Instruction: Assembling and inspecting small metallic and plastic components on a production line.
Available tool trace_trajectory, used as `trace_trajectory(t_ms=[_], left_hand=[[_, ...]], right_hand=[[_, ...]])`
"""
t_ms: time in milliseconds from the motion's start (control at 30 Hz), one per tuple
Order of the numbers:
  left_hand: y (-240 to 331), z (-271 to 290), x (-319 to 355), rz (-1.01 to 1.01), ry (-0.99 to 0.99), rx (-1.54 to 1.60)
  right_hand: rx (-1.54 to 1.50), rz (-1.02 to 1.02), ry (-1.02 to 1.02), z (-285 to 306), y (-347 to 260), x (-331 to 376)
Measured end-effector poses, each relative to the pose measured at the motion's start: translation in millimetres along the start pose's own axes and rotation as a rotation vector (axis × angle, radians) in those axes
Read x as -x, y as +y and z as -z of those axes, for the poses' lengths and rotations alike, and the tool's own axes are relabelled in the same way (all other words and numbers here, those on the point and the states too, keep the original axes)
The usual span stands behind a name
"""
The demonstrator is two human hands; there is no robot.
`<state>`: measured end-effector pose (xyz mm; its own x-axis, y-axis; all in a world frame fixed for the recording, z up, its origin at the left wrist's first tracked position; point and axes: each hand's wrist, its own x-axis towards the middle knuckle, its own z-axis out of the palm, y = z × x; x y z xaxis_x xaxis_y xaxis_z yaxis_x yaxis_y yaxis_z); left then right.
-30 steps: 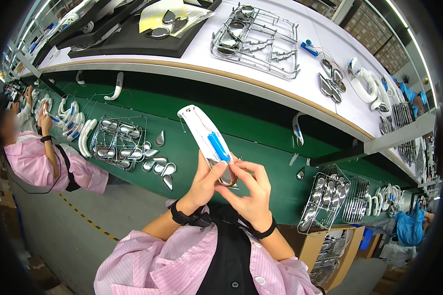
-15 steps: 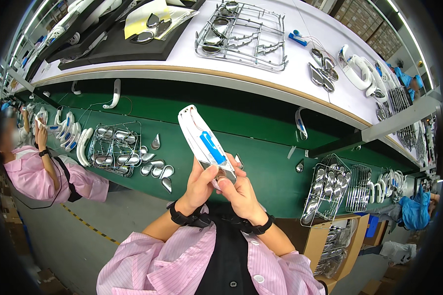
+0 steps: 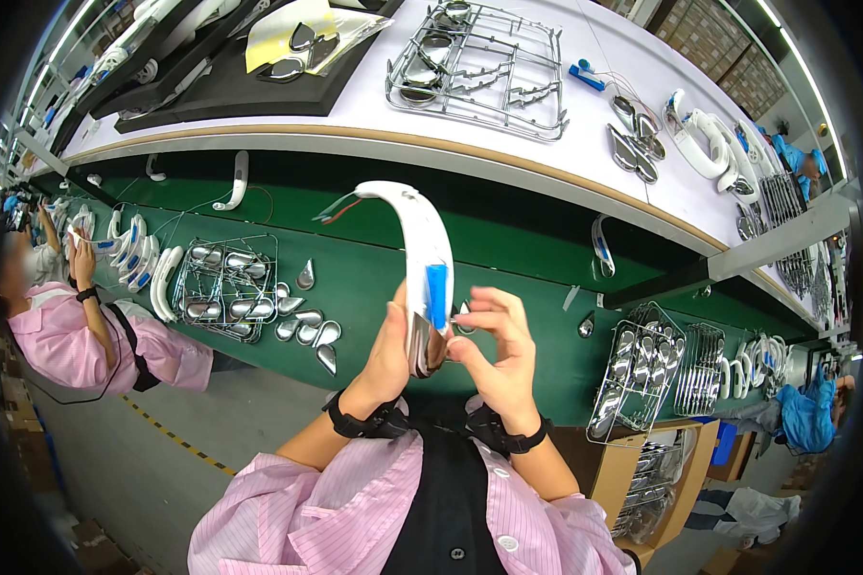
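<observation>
A curved white plastic housing (image 3: 422,225) stands upright in front of me, with a blue strip (image 3: 437,295) on its side and a shiny chrome lower end (image 3: 426,347). Thin red and dark wires (image 3: 338,208) stick out of its upper tip. My left hand (image 3: 385,355) is closed round the lower left side of the housing. My right hand (image 3: 501,350) has its thumb and index finger pinched at the right edge of the chrome end, while its other fingers are raised. Behind those fingers, a small chrome piece (image 3: 465,316) lies partly hidden on the green bench (image 3: 537,369).
Chrome teardrop covers (image 3: 307,328) lie left beside a wire rack (image 3: 228,287) of similar parts. More racks (image 3: 638,369) and an open carton (image 3: 695,470) stand at right. A white shelf (image 3: 355,144) crosses above the bench. A person in pink (image 3: 91,335) works at left.
The housing has turned from showing its broad face to a side-on, more upright curve, and its wires now show. My right hand has shifted right, with its fingers lifted.
</observation>
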<state>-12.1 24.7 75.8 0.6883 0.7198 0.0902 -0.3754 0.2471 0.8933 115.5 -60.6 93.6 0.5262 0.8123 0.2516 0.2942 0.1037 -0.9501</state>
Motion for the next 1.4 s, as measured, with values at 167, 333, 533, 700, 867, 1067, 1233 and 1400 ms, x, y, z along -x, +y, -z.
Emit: trace_trajectory(t_ms=[167,333,533,700,867,1067,1233,1400], left_hand=[[11.7,-17.5,0.6,0.121,-0.08,0.094],[6.4,-12.0,1.1,0.177,-0.157,0.062],[-19.2,-1.2,-3.3,0.263,-0.133,0.008],[-57.0,22.9,-17.0,0.337,-0.052,0.043],[-98.4,52.2,-32.9,-0.043,-0.008,-0.899],[-105.9,104.9,-41.0,0.013,-0.01,-1.014],[-118.7,206.2,-48.6,0.108,0.251,-1.032],[-98.0,297.6,-98.3,0.047,0.578,-1.393]], right_hand=[[-0.537,-0.262,-0.197,-3.1,-8.8,0.7],[-0.655,-0.459,-0.26,-2.2,-5.1,3.4],[-0.692,-0.549,-0.23,-4.6,17.0,3.3],[-0.618,-0.532,-0.079,-26.2,59.5,1.5],[-0.828,-0.751,-0.231,-30.1,107.2,8.6],[-0.189,-0.714,-0.285,3.2,166.0,-26.3],[0.595,-0.438,-0.267,27.2,254.3,-87.4],[0.924,-0.13,0.029,31.5,296.4,-135.8]])
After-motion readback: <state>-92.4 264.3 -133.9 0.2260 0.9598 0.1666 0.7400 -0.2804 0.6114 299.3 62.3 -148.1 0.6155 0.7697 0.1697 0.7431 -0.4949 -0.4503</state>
